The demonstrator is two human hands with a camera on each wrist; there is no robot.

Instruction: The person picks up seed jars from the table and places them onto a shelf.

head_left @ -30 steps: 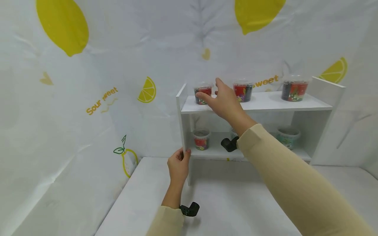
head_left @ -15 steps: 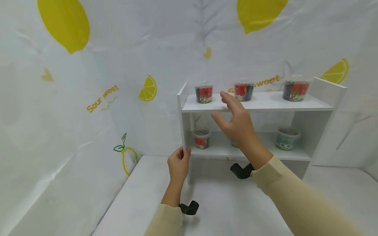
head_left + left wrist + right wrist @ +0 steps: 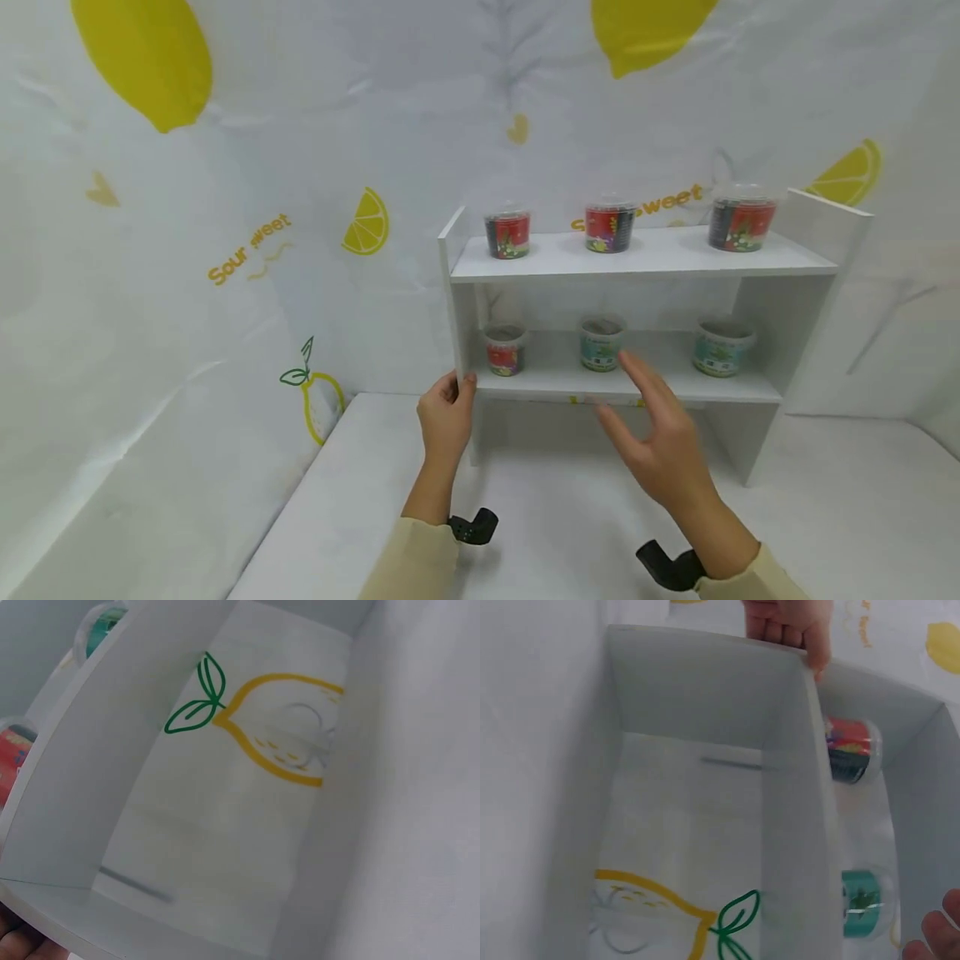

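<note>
A white two-tier shelf (image 3: 660, 258) stands on the white table. My left hand (image 3: 446, 417) grips the edge of its left side panel (image 3: 459, 308), thumb on the inner side. In the left wrist view, fingertips (image 3: 26, 946) show at the panel's lower left corner. My right hand (image 3: 660, 450) is in front of the lower board, holding nothing, thumb and fingers spread apart. Its fingertips overlap the lower board near a green-labelled plastic tub (image 3: 602, 343). To either side stand a red-labelled tub (image 3: 505, 350) and another green tub (image 3: 722, 347).
On the upper board stand three clear-lidded tubs with red and black labels: left (image 3: 507, 234), middle tub (image 3: 609, 227) and right tub (image 3: 741, 223). A white sheet printed with lemons (image 3: 365, 221) hangs behind. The table (image 3: 360, 483) extends to both sides of the shelf.
My right hand has moved from the upper board down and to the right, away from the upper left tub, uncovering the lower middle tub. The left hand stays on the side panel.
</note>
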